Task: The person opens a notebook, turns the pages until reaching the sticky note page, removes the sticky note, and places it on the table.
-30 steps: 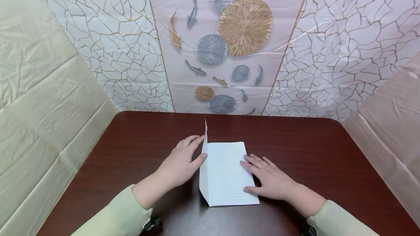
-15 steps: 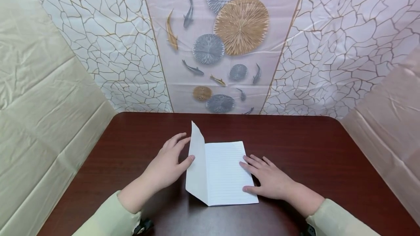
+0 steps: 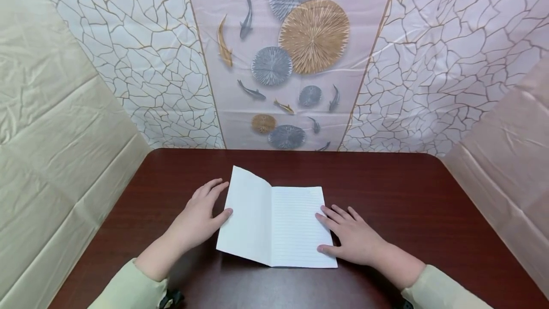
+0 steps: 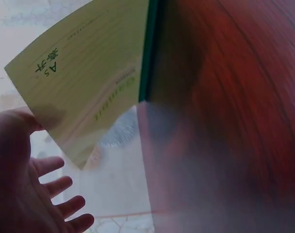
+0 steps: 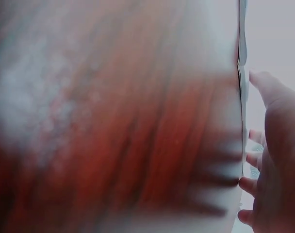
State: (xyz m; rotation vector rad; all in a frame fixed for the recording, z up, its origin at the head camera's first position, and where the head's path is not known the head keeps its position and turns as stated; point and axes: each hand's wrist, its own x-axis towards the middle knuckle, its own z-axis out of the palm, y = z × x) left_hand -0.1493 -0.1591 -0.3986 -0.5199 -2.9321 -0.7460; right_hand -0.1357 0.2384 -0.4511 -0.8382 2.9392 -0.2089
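A notebook [image 3: 302, 228] lies open on the table, its right side a lined white page. Its front cover [image 3: 249, 218] is lifted and slants up to the left, plain white inside. From the left wrist view, the outside of the cover [image 4: 84, 73] is yellowish with green print, next to a dark green spine [image 4: 146, 53]. My left hand [image 3: 193, 221] is at the cover's outer edge, thumb over the inner face, the other fingers extended and spread. My right hand [image 3: 356, 237] rests with straight, spread fingers on the right edge of the page.
The dark red-brown table [image 3: 394, 185] carries the notebook near its middle. Behind it hangs a patterned cloth [image 3: 274, 104] with fish and discs, and plain beige cloth [image 3: 64, 156] drapes at both sides. A dark band [image 3: 171, 298] shows below the left sleeve.
The cover has swung from nearly upright to a leftward slant, and my left hand has moved left with it. My right hand has stayed on the page edge.
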